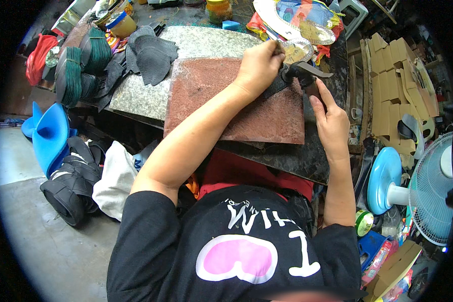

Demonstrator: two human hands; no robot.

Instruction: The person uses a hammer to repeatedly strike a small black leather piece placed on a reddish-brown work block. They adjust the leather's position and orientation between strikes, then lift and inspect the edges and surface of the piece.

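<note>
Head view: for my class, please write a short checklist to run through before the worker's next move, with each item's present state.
1. Right hand on the handle of the dark tool: ok.
2. Left hand well clear of that tool: not ok, they are close together.
3. Black piece on the reddish board: ok.
4. Board steady: cannot tell.
5. Black cut pieces beyond the tool's immediate area: ok, they lie left.
6. Fan switched off: cannot tell.

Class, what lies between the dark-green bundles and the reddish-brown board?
In the head view, black textured pieces and part of the speckled grey slab lie between the dark-green bundles and the reddish-brown board.
</note>
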